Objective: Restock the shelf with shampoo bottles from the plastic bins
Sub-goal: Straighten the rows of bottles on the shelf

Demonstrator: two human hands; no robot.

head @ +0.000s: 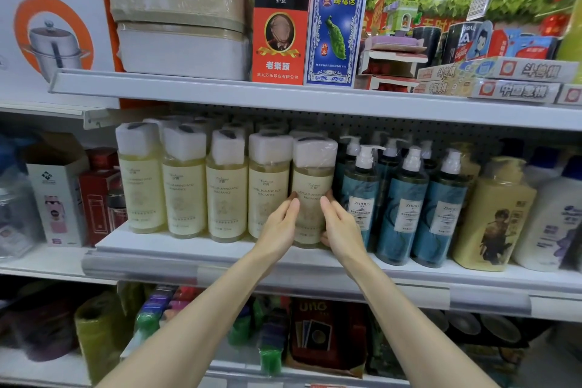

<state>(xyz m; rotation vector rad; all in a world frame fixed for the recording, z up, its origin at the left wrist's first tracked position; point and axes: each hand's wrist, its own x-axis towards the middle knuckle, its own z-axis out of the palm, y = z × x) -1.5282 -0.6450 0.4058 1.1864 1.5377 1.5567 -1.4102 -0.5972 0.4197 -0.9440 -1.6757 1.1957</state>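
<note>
Both hands clasp one pale shampoo bottle (312, 179) low on its body, the left hand (278, 225) on one flank and the right hand (343, 228) on the other. It stands at the right end of the front row on the middle shelf (157, 244). To finish neatly, it probably wants squaring flush with its pale neighbour (268, 186), label forward, without nudging the teal pump bottles (359, 198) just beside it.

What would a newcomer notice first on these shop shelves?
The left hand and right hand grip a pale yellow shampoo bottle at the right end of a row of matching bottles on the middle shelf. Teal pump bottles stand just to its right, and a tall red card box rises above.
</note>
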